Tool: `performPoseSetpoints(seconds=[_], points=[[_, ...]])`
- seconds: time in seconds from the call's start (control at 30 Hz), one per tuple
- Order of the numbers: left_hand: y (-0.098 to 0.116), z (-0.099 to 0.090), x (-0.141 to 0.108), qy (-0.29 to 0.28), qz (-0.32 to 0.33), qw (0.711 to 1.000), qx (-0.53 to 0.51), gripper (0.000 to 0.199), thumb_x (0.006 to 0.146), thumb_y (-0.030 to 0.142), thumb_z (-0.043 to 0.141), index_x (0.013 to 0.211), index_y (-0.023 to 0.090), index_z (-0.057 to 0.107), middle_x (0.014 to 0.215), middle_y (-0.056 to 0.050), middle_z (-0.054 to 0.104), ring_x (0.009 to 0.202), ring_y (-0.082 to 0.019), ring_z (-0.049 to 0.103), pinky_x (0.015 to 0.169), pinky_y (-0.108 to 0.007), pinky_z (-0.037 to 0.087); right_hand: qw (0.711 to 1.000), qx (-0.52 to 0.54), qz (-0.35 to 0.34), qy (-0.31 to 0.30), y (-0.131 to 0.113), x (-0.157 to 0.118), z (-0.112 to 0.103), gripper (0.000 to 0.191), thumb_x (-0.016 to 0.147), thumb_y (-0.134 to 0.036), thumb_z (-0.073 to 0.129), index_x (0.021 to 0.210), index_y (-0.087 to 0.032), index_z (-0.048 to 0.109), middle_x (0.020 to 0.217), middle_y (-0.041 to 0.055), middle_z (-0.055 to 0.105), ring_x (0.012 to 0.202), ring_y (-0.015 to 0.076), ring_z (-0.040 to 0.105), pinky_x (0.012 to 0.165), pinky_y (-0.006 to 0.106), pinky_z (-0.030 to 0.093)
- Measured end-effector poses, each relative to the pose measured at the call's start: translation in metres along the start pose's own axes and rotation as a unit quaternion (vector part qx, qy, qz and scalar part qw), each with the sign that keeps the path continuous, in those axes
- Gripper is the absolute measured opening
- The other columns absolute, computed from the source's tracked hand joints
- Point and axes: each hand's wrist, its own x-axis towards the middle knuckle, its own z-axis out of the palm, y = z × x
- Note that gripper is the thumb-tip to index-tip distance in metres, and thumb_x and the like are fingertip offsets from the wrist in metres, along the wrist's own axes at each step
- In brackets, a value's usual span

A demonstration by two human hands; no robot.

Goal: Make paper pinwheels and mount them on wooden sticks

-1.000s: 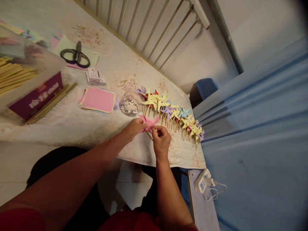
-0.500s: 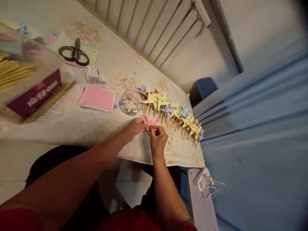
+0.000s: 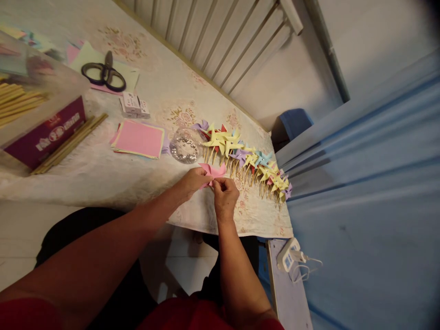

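Between my two hands is a pink paper pinwheel (image 3: 216, 170), held just above the tablecloth near the front edge. My left hand (image 3: 195, 180) pinches its left side, thumb toward its middle. My right hand (image 3: 226, 193) has its thumb and fingertips closed at the pinwheel's lower edge; whatever small part lies between them is hidden. Just beyond sits a clear round dish (image 3: 186, 145) of small shiny metal pieces. A long row of finished pinwheels (image 3: 241, 156) on thin sticks, in yellow, purple, blue and red, lies to the right.
Left of the dish lies a stack of coloured paper squares (image 3: 138, 139), with small boxes (image 3: 134, 106) behind it. Black-handled scissors (image 3: 105, 73) rest on more paper. A plastic bin (image 3: 48, 133) of sticks stands at far left. A power strip (image 3: 288, 255) is at lower right.
My hands hold almost the same pose on the pink pinwheel, with only a slight shift of the right fingers. The view has moved a little.
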Motion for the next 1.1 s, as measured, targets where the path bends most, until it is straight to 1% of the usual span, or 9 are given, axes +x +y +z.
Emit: performPoseSetpoints(seconds=[0.4, 0.53, 0.7, 0.83, 1.1], points=[[-0.0059, 0.0008, 0.0034, 0.011, 0.007, 1.0, 0.022, 0.012, 0.06, 0.023, 0.062, 0.055, 0.016, 0.053, 0.054, 0.005, 0.048, 0.054, -0.008, 0.039, 0.054, -0.024, 0.027, 0.999, 0.018, 0.038, -0.013, 0.0043, 0.0018, 0.001, 0.014, 0.08, -0.029, 0.063, 0.07, -0.019, 0.067, 0.071, 0.0004, 0.064, 0.068, 0.0158, 0.058, 0.068, 0.029, 0.044], [-0.0047, 0.0012, 0.0022, 0.012, 0.006, 1.0, 0.026, 0.013, 0.06, 0.023, 0.061, 0.054, 0.017, 0.052, 0.052, 0.006, 0.045, 0.053, -0.008, 0.038, 0.054, -0.024, 0.027, 0.999, 0.025, 0.039, -0.014, 0.0042, 0.0024, 0.0006, 0.015, 0.079, -0.03, 0.063, 0.07, -0.019, 0.067, 0.072, 0.0004, 0.064, 0.068, 0.0158, 0.057, 0.068, 0.029, 0.044], [-0.0034, 0.0017, 0.001, 0.007, 0.007, 1.0, 0.029, 0.013, 0.062, 0.024, 0.061, 0.055, 0.017, 0.051, 0.054, 0.005, 0.046, 0.055, -0.009, 0.039, 0.054, -0.024, 0.026, 0.998, 0.037, 0.041, -0.02, 0.0036, 0.0025, -0.0002, 0.016, 0.079, -0.031, 0.063, 0.07, -0.019, 0.067, 0.071, 0.0004, 0.064, 0.067, 0.0158, 0.057, 0.067, 0.029, 0.044], [-0.0045, 0.0014, 0.0016, 0.011, 0.011, 0.999, 0.038, 0.017, 0.062, 0.026, 0.062, 0.056, 0.018, 0.048, 0.054, 0.006, 0.042, 0.055, -0.009, 0.037, 0.054, -0.024, 0.026, 0.998, 0.029, 0.043, -0.029, 0.0046, 0.0028, -0.0006, 0.016, 0.08, -0.03, 0.062, 0.07, -0.019, 0.067, 0.071, 0.0002, 0.064, 0.068, 0.0157, 0.057, 0.068, 0.028, 0.044], [-0.0074, 0.0011, 0.0028, 0.012, 0.015, 0.998, 0.061, 0.018, 0.062, 0.027, 0.061, 0.056, 0.019, 0.045, 0.056, 0.007, 0.039, 0.055, -0.009, 0.035, 0.055, -0.025, 0.026, 0.997, 0.022, 0.054, -0.042, 0.0096, 0.0035, -0.0013, 0.015, 0.08, -0.03, 0.062, 0.071, -0.019, 0.067, 0.071, -0.0001, 0.064, 0.069, 0.0155, 0.058, 0.069, 0.028, 0.045]])
